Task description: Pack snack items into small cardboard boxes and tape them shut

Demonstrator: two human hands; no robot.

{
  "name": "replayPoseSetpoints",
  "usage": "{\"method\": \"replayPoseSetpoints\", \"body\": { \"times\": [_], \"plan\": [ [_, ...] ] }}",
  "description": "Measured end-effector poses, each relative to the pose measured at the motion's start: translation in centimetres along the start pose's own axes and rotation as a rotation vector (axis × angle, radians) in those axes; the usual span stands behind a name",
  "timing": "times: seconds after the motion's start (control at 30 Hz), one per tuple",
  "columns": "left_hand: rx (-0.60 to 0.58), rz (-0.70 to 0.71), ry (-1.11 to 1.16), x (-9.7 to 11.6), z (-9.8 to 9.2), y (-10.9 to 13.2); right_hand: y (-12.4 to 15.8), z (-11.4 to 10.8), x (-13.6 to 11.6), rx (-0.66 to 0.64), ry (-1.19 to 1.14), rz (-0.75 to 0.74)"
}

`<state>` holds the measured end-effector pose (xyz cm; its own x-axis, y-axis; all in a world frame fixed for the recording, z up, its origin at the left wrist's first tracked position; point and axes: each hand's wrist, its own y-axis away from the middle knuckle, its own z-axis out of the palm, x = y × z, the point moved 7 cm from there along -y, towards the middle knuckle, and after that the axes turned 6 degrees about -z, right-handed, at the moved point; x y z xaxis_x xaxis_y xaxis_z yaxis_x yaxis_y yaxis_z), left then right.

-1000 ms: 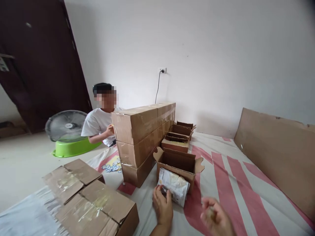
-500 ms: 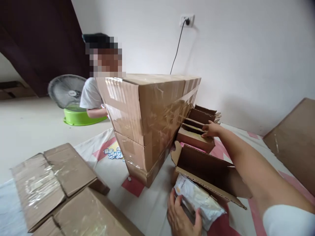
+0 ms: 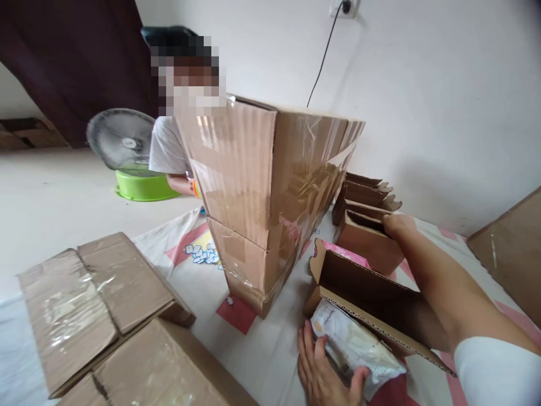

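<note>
Since a second ago, the right hand (image 3: 393,223) has gone from the lower right of the frame to a small open box (image 3: 369,248) at right of centre, and the tall stack of boxes (image 3: 239,186) now looms larger in the middle. That hand bends over the box's rim; its fingers are hidden, so I cannot tell how far open they are or whether they hold anything.

Low in the frame, right of centre, the left hand (image 3: 327,372) is loosely open, fingers spread and thumb well apart, resting against a white packet (image 3: 357,347). Soft, crinkled and slightly glossy, the packet bears faint print and a round orange mark near its upper left corner. It lies slantwise along the front of a nearer open box (image 3: 363,282), whose raw edges show corrugated board and whose end flap has a wavy cut. Behind that box shows a strip of bright pink material (image 3: 346,254).

Smooth brown cardboard makes up the stack, streaked with shiny clear tape. Beneath spreads a pale cloth (image 3: 270,352) with flat red-pink patches, slightly creased.
</note>
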<state>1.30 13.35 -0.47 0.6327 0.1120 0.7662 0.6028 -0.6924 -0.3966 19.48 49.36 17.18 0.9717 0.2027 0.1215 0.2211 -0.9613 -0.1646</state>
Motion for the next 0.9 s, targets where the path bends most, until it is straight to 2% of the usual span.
{"method": "replayPoseSetpoints", "body": {
  "times": [0.1,0.2,0.27,0.37,0.5,0.6,0.67,0.77,0.9],
  "plan": [
    [0.011,0.016,-0.002,0.3,-0.2,-0.1,-0.1,0.8,-0.6,-0.069,-0.031,0.030],
    [-0.010,0.016,0.000,0.6,-0.6,-0.4,0.0,-0.2,-0.8,-0.064,-0.114,-0.010],
    [-0.044,0.009,0.012,0.7,-0.8,-0.6,1.1,-1.5,0.2,-0.018,-0.180,-0.012],
    [-0.088,0.016,0.026,0.8,-1.1,-0.7,4.3,-3.6,2.9,0.085,-0.259,0.071],
    [-0.216,0.160,0.075,1.9,-0.7,0.4,10.4,-4.9,5.4,0.221,-0.364,0.196],
    [-0.323,0.288,0.073,3.2,-0.2,1.7,16.1,-4.6,5.2,0.279,-0.446,0.209],
    [-0.351,0.300,0.007,3.6,-0.2,2.0,20.4,-4.0,4.6,0.297,-0.522,0.183],
    [-0.412,0.260,-0.136,3.7,-0.1,0.8,27.3,-2.7,3.8,0.282,-0.662,0.113],
    [-0.457,0.226,-0.340,4.1,1.0,-3.0,35.3,-0.8,4.8,0.196,-0.738,0.110]
  ]
}}
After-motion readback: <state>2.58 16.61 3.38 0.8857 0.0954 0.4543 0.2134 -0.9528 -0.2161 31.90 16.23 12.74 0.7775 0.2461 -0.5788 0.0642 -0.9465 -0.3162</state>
